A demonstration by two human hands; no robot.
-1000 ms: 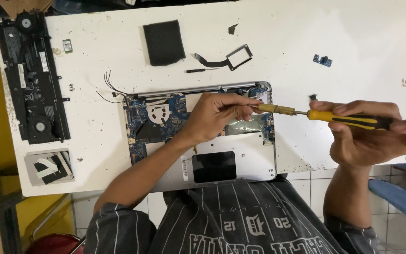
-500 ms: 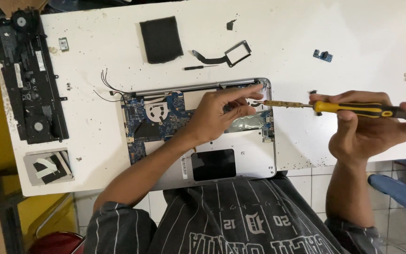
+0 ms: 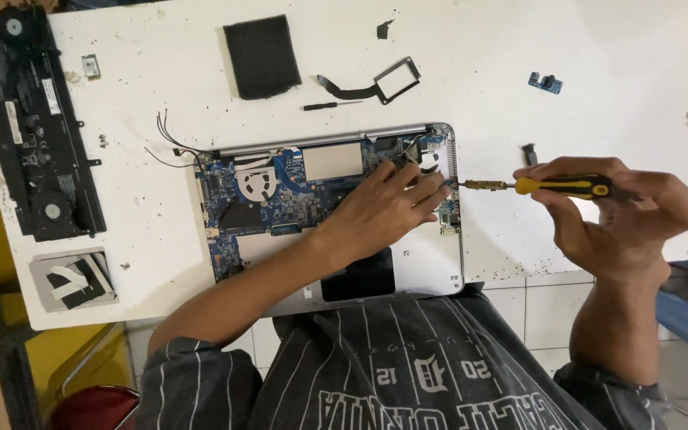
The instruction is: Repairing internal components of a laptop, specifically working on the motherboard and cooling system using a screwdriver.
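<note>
A: Where is the opened laptop point(image 3: 328, 215)?

B: On the white table point(image 3: 599, 48), directly before you. Your left hand point(image 3: 384, 209) presses flat on the blue circuit board point(image 3: 280, 199).

A: What changed?

B: The yellow-handled screwdriver point(image 3: 543, 187), gripped in your closed right hand point(image 3: 615, 215), has levelled; its tip now meets the laptop's right edge, so fastener work there appears under way.

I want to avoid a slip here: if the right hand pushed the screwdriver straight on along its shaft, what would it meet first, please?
Probably the left hand's fingertips at the open laptop's right edge; the screwdriver in the right hand points at them, though height is unclear.
</note>
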